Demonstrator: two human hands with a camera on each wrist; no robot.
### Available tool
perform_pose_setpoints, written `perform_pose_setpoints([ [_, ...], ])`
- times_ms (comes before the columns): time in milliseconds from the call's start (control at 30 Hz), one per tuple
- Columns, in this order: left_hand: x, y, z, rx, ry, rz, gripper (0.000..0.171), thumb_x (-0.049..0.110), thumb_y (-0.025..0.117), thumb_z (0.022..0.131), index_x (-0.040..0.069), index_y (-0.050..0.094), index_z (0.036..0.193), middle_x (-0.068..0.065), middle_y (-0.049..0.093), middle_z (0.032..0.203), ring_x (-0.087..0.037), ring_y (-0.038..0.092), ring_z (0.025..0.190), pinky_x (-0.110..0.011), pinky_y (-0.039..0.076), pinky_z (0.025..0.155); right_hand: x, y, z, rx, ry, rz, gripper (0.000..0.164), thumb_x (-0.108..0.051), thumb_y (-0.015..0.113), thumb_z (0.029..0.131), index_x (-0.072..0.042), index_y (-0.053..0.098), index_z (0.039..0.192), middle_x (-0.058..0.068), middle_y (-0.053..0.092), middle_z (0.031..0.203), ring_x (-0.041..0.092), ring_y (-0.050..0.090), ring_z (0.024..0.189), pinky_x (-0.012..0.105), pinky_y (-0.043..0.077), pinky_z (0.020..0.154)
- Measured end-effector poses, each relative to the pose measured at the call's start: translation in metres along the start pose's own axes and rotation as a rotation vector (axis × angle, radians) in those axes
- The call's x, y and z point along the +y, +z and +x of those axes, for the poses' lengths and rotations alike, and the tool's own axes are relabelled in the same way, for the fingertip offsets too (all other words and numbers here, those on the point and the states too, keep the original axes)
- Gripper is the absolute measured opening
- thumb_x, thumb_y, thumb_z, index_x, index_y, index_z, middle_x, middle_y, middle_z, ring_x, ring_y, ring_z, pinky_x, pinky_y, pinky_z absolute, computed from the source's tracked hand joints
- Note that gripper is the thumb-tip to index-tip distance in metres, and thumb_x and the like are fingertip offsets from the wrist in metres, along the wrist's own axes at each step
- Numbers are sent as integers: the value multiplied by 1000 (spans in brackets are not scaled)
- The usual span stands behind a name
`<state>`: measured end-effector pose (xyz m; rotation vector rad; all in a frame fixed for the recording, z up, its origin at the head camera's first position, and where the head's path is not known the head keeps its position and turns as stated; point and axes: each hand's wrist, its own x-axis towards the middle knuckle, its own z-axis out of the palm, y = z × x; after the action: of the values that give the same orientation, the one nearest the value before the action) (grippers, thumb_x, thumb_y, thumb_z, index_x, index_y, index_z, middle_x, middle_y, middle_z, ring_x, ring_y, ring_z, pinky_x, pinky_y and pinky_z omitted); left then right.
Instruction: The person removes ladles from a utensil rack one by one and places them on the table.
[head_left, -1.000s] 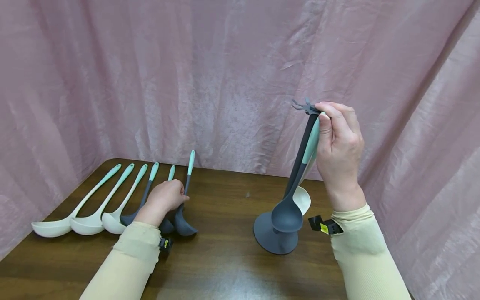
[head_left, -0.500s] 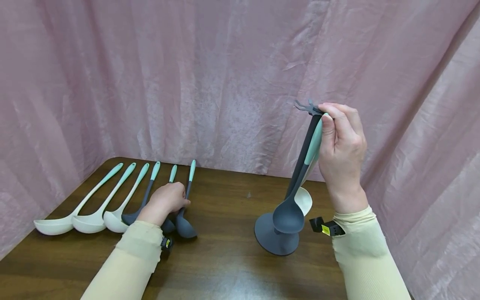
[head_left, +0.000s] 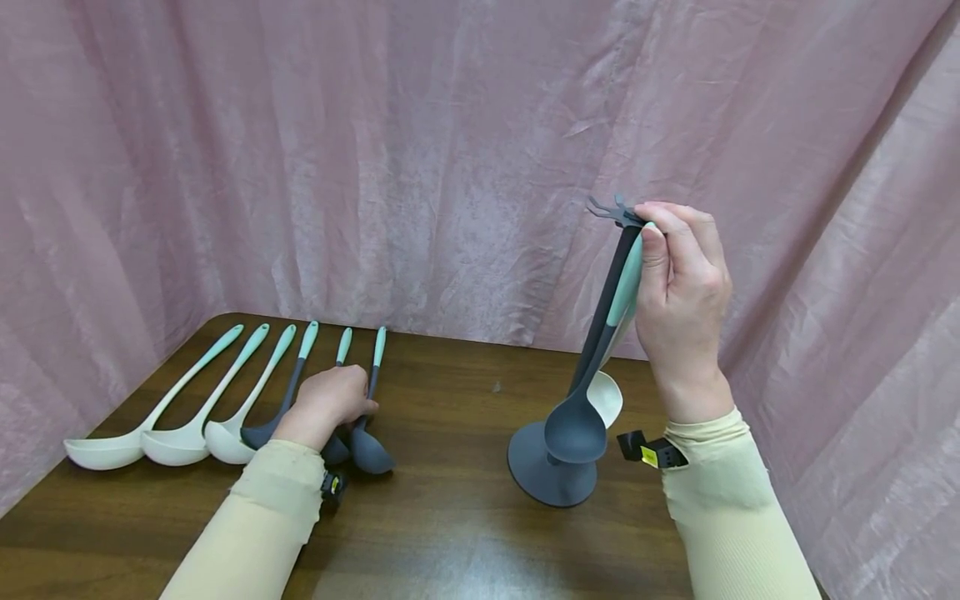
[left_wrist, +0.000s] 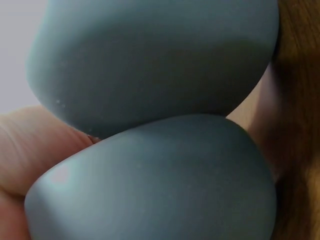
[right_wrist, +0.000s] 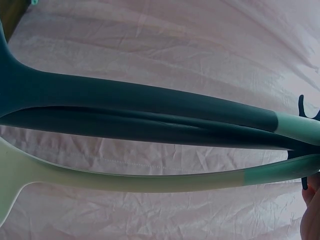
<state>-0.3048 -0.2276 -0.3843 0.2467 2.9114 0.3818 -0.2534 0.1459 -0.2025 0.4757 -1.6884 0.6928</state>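
In the head view, my left hand [head_left: 330, 398] holds the shaft of a dark grey ladle [head_left: 372, 452] with a mint handle, at the right end of a row on the table. Another dark ladle [head_left: 343, 346] lies just left of it, partly hidden by the hand. Two dark bowls [left_wrist: 150, 185] touch in the left wrist view. My right hand [head_left: 682, 292] pinches the top of a hanging dark ladle's mint handle [head_left: 626, 282] at the hooks of a dark grey stand [head_left: 551, 483]. A white ladle [right_wrist: 140, 183] hangs beside it, mostly hidden from the head view.
Several more ladles lie side by side at the left: white ones [head_left: 174, 447] and a dark one [head_left: 294, 385], handles toward the back edge. The brown table [head_left: 450, 517] carries everything. Pink curtains [head_left: 465, 167] hang behind and at the right.
The dark ladle in my left hand has come down and toward me, its handle end now level with its neighbours. My right hand has barely moved at the stand.
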Motion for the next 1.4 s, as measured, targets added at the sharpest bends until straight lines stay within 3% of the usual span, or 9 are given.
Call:
perform_pose_setpoints([
  [233, -3, 4, 5, -47, -21, 21, 31, 31, 72, 93, 11, 70, 69, -1, 58, 58, -19, 56, 55, -35, 42, 52, -6, 1, 0, 15, 4, 21, 20, -10, 62, 101, -7, 74, 117, 11, 67, 116, 20, 62, 108, 29, 44, 90],
  [467, -4, 5, 6, -46, -13, 41, 32, 33, 72, 93, 12, 68, 69, 0, 53, 58, -20, 55, 56, -36, 42, 53, -8, 0, 0, 16, 6, 11, 20, -9, 61, 101, -6, 74, 116, 12, 67, 115, 21, 62, 107, 29, 44, 89],
  [700, -3, -1, 2, -46, -11, 58, 33, 34, 72, 93, 13, 67, 68, 0, 52, 59, -20, 54, 58, -37, 42, 55, -36, -4, 4, 21, 14, 47, 18, -1, 60, 99, 4, 71, 112, 23, 65, 112, 29, 62, 104, 29, 43, 89],
  [833, -2, 0, 3, -49, -10, 69, 35, 33, 71, 93, 14, 64, 65, 1, 50, 58, -20, 54, 58, -37, 42, 56, -36, -5, 4, 24, 16, 38, 18, -1, 60, 99, 3, 72, 113, 22, 65, 112, 29, 62, 104, 28, 43, 89],
  [1233, -1, -1, 4, 8, -22, 71, 32, 36, 69, 94, 15, 65, 70, -3, 59, 69, -22, 57, 65, -41, 44, 59, -32, -4, 5, 26, 13, 27, 19, -2, 61, 99, 0, 73, 113, 20, 66, 112, 27, 62, 104, 29, 43, 89],
  [1400, -1, -4, 5, 60, -20, 48, 23, 33, 69, 96, 15, 66, 82, -2, 60, 74, -23, 58, 69, -42, 45, 61, -24, -2, 4, 23, 9, 21, 19, -3, 61, 99, -1, 74, 113, 18, 66, 112, 26, 62, 105, 30, 44, 90],
])
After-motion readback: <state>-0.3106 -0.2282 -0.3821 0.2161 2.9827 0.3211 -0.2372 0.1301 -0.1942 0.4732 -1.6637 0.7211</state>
